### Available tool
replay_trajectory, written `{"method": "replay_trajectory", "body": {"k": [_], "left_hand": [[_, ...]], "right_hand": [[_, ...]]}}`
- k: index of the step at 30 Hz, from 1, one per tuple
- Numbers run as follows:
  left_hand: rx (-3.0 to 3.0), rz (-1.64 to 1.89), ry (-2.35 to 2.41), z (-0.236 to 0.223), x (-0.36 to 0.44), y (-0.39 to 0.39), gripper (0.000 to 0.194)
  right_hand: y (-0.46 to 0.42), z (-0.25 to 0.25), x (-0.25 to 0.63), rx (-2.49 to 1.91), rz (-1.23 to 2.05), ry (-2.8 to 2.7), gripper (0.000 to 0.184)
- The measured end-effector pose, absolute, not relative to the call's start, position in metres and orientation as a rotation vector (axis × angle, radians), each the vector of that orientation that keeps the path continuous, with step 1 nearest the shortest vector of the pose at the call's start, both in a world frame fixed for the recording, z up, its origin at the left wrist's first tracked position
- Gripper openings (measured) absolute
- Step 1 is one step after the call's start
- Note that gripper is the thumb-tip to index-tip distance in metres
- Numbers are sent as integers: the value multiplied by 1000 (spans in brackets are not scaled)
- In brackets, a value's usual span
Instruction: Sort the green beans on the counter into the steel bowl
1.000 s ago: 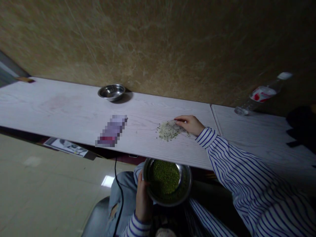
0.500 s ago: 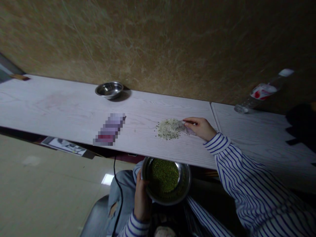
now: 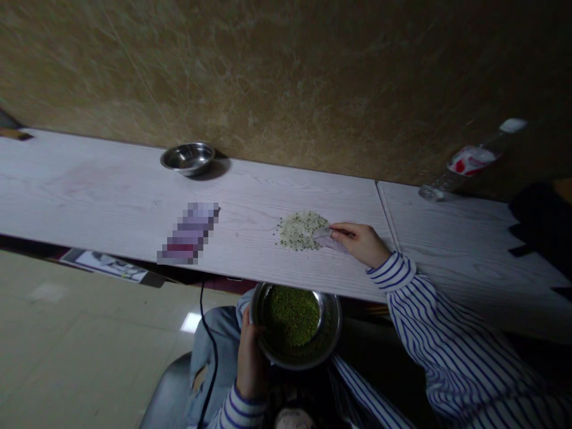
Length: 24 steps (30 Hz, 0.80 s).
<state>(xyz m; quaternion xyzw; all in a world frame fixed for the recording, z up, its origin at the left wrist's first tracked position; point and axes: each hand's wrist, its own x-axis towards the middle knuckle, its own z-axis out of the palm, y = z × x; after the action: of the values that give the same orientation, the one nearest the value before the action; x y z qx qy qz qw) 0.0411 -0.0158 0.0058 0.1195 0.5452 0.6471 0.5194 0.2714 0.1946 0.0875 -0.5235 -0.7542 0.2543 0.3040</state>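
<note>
My left hand grips the left rim of a steel bowl, held over my lap below the tabletop's front edge. Green beans, which look like mung beans, fill its bottom. On the white wood-grain tabletop lies a flat pile of white grains, like rice, mixed with small green beans. At the pile's right edge my right hand pinches a thin, see-through plastic bag between thumb and fingers. The bag lies low against the tabletop and touches the grains.
A second steel bowl stands near the wall at the back left. A pixelated phone-like object lies left of the pile. Toward the back right a clear plastic bottle stands beside a dark item. A black cable hangs by my leg.
My right hand has drawn back rightward from over the pile with the plastic bag, then dipped slightly toward the front. My left hand keeps hold of the bowl. The whole view has shifted a little.
</note>
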Motion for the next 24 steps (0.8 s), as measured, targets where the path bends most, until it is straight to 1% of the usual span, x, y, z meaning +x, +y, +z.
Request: {"method": "replay_trajectory", "body": {"k": [6, 9, 14, 18, 24], "left_hand": [[258, 1545, 1296, 11, 43, -16, 41], [273, 1553, 1300, 11, 43, -16, 36], [298, 1547, 1313, 11, 43, -17, 39], [304, 1541, 1319, 11, 43, -17, 36], [236, 1530, 1274, 12, 46, -16, 48]], "right_hand": [[181, 93, 272, -1361, 770, -2002, 25], [177, 98, 279, -1382, 729, -1975, 25], [173, 96, 292, -1450, 604, -1942, 25], [167, 91, 293, -1463, 606, -1941, 25], [155, 91, 285, -1453, 676, -1970, 29]]}}
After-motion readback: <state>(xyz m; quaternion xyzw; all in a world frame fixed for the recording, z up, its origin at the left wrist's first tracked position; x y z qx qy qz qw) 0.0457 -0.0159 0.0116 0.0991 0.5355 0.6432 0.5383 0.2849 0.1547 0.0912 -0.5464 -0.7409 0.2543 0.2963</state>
